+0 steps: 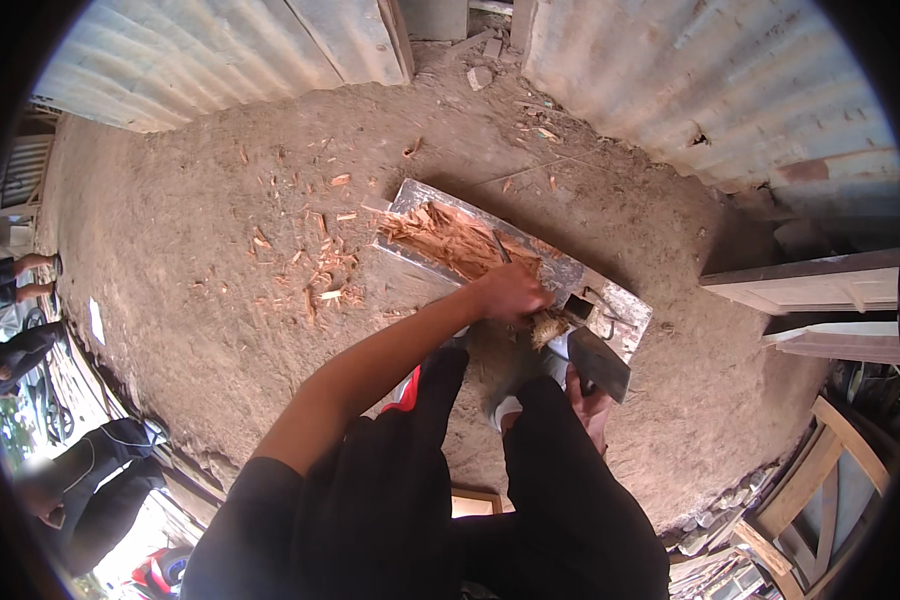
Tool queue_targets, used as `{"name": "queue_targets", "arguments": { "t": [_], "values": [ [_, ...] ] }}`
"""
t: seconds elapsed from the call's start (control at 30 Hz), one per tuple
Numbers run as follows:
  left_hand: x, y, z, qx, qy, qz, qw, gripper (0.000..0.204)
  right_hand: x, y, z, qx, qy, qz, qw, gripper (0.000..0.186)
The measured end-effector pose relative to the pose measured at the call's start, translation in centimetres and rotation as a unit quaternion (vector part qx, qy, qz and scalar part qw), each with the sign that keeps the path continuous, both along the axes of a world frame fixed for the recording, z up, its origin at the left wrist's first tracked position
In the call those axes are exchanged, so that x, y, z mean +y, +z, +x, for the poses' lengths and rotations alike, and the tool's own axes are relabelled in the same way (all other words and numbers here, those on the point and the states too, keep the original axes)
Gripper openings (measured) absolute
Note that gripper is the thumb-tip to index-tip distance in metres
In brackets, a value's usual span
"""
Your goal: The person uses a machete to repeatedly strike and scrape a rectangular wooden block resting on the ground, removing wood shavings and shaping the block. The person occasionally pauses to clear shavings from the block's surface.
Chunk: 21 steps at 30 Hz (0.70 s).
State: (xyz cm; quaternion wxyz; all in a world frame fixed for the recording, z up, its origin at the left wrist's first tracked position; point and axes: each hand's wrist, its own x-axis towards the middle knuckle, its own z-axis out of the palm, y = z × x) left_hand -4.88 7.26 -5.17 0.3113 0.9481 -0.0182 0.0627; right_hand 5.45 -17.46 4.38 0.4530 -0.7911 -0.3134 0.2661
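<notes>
My left hand [515, 293] is closed around a chisel. Its dark blade [500, 246] points away from me, over the carved hollow in a thick wooden plank [592, 278]. Out of the near side of the fist comes the handle's pale, frayed end [547, 329]. Splintered reddish-brown wood [450, 238] lines the hollow. To the right, my right hand [592, 408] grips a dark, flat-sided tool [599, 364], its head close to the handle end. I cannot make out whether that tool is a mallet or a broad blade. Its grip is mostly hidden.
Reddish wood chips [320, 275] lie scattered on the dirt floor left of the plank. A small dark square piece [578, 307] and a thin bent metal piece [610, 308] rest at its right end. Corrugated sheets [710, 80] stand beyond. Wooden frames [820, 480] lean at right; people [100, 470] are at left.
</notes>
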Motion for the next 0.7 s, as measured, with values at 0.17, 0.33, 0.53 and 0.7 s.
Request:
{"name": "queue_targets", "arguments": {
  "t": [0.17,0.33,0.53,0.7],
  "values": [
    [-0.4,0.7,0.6,0.015,0.019,0.002,1.000,0.042,-1.5,0.1,0.9,0.095,-0.002,-0.057,0.994,0.035],
    [1.0,1.3,0.6,0.078,-0.054,0.029,0.995,0.034,-1.5,2.8,-0.4,0.258,0.006,0.085,0.962,0.061],
    [2.0,3.1,0.6,0.092,-0.030,-0.030,0.995,0.032,-3.7,1.9,2.1,0.021,0.101,-0.047,0.994,0.036],
    [2.3,3.9,0.9,0.080,-0.014,-0.042,0.996,0.030,-7.1,-5.1,1.4,0.151,-0.016,0.043,0.987,0.017]
  ]
}}
